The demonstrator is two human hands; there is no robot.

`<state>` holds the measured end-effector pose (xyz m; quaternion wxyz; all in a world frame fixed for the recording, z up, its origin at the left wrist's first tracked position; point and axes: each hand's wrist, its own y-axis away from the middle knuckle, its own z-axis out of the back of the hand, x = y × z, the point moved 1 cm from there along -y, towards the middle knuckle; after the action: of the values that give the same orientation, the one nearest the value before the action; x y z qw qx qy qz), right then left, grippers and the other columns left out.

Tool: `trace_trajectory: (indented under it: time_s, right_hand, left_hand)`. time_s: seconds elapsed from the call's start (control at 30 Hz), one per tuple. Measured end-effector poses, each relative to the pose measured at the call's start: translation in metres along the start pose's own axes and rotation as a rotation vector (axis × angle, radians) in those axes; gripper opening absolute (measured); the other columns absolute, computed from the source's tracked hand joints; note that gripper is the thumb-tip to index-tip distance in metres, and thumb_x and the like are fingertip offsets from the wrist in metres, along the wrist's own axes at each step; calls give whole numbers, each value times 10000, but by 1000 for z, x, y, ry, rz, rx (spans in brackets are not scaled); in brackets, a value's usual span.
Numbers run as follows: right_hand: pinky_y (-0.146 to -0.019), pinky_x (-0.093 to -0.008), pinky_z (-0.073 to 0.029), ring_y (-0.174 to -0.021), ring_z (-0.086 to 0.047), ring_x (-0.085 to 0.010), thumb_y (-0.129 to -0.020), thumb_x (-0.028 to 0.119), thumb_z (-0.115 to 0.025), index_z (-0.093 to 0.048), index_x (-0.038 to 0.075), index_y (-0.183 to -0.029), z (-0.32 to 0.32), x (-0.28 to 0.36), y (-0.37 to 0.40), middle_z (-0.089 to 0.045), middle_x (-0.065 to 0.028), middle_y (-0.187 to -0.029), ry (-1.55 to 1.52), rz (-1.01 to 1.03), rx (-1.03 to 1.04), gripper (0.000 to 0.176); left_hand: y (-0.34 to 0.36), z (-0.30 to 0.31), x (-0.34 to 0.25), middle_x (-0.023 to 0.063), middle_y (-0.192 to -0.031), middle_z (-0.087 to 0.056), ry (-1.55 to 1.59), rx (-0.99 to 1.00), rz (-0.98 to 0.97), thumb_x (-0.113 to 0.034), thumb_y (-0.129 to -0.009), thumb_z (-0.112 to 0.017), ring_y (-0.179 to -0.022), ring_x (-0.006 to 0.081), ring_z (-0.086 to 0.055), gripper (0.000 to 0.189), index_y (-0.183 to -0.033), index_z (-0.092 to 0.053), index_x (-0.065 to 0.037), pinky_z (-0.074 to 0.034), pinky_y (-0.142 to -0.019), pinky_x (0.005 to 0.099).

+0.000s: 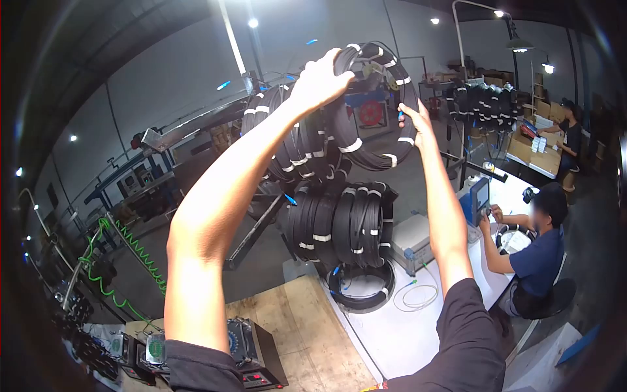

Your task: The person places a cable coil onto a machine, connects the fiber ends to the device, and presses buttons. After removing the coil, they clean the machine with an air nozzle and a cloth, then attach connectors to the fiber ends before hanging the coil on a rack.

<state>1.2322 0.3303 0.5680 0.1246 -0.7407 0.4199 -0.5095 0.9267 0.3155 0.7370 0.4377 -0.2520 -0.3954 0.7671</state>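
Note:
My left hand (320, 81) is wrapped round the upper left of a black cable coil (369, 153) bound with white ties. It is raised in front of me, tilted, at the end of a row of similar hanging coils (300, 140). At its right side, my right hand (421, 124) pinches a small blue connector (401, 116) between thumb and fingers, close against the coil. Below the raised coil, more coils (339, 222) hang side by side on a lower arm of the rack. One single coil (359, 304) lies on the white table.
A grey instrument box (411, 245) with a thin looped cable (418, 297) stands on the white table (424, 333). Black devices (255, 353) sit on the wooden bench (307, 320). At right, a seated person (539, 251) works at a screen; another person (571, 137) sits farther back.

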Motion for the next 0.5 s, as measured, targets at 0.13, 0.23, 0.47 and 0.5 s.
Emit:
trace_trajectory:
  time_s: [0.13,0.23,0.47,0.5]
  right_hand:
    - [-563,-279,-538,-684,-638,-111,-935,129,-767,-619,100,-1215,0,-13,-23,-691,-37,-913,96,-53,73,318]
    - [-607,-298,-557,-706,-662,-124,-928,138,-780,-626,102,-1217,-11,-46,-30,-709,-41,-922,135,-87,116,330]
    - [-659,-306,-585,-784,-691,-147,-931,159,-799,-608,98,-1243,-63,-127,-30,-715,-55,-975,79,-191,166,371]
    - [-664,-305,-586,-787,-692,-147,-930,153,-799,-607,95,-1248,-70,-135,-30,-718,-57,-984,68,-172,164,376]
  left_hand:
    - [-11,-2,2,303,-1232,-696,-132,75,113,-461,-868,-668,-1162,428,-693,805,-1555,-467,-93,-542,-1051,491]
    - [-8,2,10,285,-1202,-709,-215,158,122,-469,-869,-666,-1131,439,-702,823,-1550,-458,-57,-562,-1012,498]
    - [15,4,27,283,-1108,-711,-489,123,-28,-466,-894,-659,-1038,439,-719,673,-1370,-576,1,-590,-905,525]
    - [17,5,27,282,-1109,-710,-500,119,-42,-462,-888,-667,-1037,437,-719,670,-1358,-581,7,-591,-903,523]
